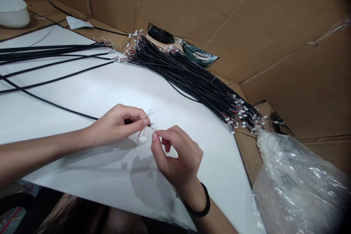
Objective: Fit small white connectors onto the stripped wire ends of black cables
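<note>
left hand (117, 126): closed on held cable (82, 114), at its wire end
right hand (181, 153): thumb and forefinger pinched on a thin wire (151, 128); hands apart
held cable: 1, over counter (219, 153); long axis runs leftward from left hand (nearer); wire ends fan toward right hand
white connector (143, 139): 1 by the fan, just beside left fingertips
loose cables (68, 47): several, far left, overlap blocks exact count
cable pile (186, 76): 1, beyond hands, too dense to count
clear bag (296, 186): 1, right
white bowl (13, 16): 1, far left
</note>
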`<move>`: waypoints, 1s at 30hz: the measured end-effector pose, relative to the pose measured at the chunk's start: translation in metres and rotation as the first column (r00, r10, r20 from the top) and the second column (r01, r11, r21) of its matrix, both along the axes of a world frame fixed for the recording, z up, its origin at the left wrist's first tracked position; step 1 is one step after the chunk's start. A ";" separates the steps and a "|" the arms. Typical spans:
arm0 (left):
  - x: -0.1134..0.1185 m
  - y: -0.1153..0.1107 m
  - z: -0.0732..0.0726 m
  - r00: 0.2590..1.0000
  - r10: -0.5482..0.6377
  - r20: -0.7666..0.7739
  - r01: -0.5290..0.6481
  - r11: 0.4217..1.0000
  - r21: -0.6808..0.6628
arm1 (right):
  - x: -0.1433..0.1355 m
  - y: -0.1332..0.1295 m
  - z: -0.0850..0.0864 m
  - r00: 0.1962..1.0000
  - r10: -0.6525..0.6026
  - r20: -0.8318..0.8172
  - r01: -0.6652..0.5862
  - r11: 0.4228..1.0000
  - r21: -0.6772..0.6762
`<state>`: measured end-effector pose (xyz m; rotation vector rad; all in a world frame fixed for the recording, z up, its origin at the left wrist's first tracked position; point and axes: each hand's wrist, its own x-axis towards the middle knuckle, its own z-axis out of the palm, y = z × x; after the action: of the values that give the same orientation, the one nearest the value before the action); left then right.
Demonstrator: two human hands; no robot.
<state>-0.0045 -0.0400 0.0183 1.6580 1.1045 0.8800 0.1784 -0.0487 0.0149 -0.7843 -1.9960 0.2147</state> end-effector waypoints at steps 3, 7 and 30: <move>0.001 0.000 0.000 0.999 -0.004 0.037 0.004 1.000 -0.012 | 0.001 0.002 0.003 0.997 -0.017 -0.076 0.001 0.978 -0.209; 0.001 0.000 0.002 0.999 -0.031 0.045 0.031 1.000 -0.002 | 0.001 0.005 0.005 0.991 -0.051 -0.123 -0.015 0.876 -0.482; -0.002 -0.003 0.002 0.990 -0.135 -0.048 0.138 0.988 0.064 | 0.006 0.014 0.001 0.868 -0.163 -0.469 -0.355 0.458 -0.815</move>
<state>-0.0063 -0.0425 0.0201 1.7936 0.9866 0.8035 0.1844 -0.0345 0.0163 -1.0945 -1.3060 1.5087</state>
